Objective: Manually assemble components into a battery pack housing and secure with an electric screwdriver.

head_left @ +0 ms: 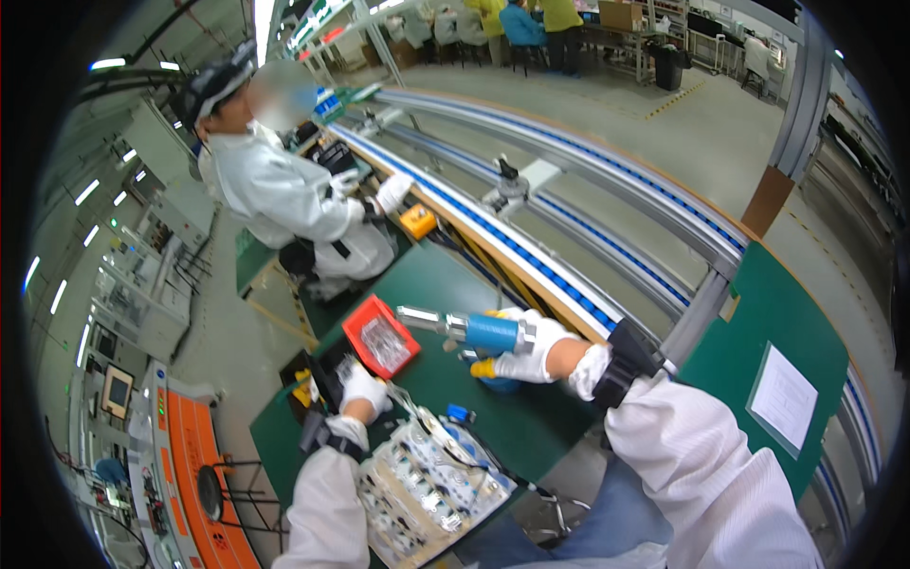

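My right hand (531,349), in a white glove with yellow fingertips, is wrapped round a blue and silver power screwdriver (488,331). The tool lies nearly level above the green table, its silver end pointing left toward a red bin (409,355) of small clear pieces. My left hand (363,391), gloved in white, is at a black bin (327,377) beside the red one. Its fingers look bunched together; what they hold, if anything, is too small to make out. Nearest me lies a pale tray-like fixture (403,512) with several small metallic and dark parts.
A small blue piece (461,413) lies on the green table (555,427) above the fixture. Beyond the table runs a conveyor rail (559,284). A co-worker in white (284,194) works at the left, near a yellow box (417,221). Paper (783,398) lies on the right-hand table.
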`<state>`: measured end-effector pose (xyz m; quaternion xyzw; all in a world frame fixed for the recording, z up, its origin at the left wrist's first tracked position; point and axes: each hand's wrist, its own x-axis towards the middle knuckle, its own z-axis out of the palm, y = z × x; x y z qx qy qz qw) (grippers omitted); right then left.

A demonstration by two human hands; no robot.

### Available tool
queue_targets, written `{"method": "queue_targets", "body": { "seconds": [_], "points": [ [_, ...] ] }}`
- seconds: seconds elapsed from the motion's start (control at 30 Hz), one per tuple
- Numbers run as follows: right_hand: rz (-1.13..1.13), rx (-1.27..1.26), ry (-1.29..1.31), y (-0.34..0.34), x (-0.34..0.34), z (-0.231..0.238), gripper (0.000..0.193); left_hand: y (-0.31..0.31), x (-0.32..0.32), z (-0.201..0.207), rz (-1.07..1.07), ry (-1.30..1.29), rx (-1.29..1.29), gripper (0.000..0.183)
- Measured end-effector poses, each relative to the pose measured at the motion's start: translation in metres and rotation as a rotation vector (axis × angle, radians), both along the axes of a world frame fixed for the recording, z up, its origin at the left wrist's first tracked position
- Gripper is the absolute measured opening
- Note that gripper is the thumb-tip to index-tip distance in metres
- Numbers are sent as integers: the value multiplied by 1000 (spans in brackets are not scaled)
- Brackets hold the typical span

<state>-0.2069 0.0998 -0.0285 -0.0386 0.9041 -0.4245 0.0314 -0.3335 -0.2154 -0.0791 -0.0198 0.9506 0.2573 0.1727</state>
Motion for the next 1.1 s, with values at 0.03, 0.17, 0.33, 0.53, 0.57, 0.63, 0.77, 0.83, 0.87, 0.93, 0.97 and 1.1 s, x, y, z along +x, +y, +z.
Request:
{"method": "queue_targets", "body": {
  "seconds": [0.03,0.17,0.33,0.53,0.57,0.63,0.77,0.83,0.87,0.93,0.97,1.1],
  "points": [
    [42,36,-194,-17,3,20,40,-47,-7,-2,20,98,51,54],
    [357,450,-461,-43,48,69,53,-56,-21,13,5,87,-339,58],
    [339,20,-27,-86,93,52,37,-46,88,98,-29,187,437,39],
    [324,122,48,-110,87,44,28,-36,197,117,-622,549,-81,27],
    [382,169,53,-113,81,47,26,-39,200,109,-611,568,-94,23],
    [461,222,93,-125,69,50,25,-45,202,93,-589,606,-75,16],
    [595,271,39,-132,58,56,25,-46,216,101,-602,810,-191,13],
    [595,147,110,-126,62,43,24,-46,229,106,-572,879,-203,15],
    [588,70,92,-124,65,39,23,-47,235,105,-544,937,-206,16],
    [586,55,116,-122,68,33,24,-49,242,103,-593,926,-139,24],
    [581,48,137,-120,70,31,24,-44,251,104,-379,789,4,29],
    [612,93,214,-125,68,30,24,-44,263,96,90,286,434,40]
  ]
}}
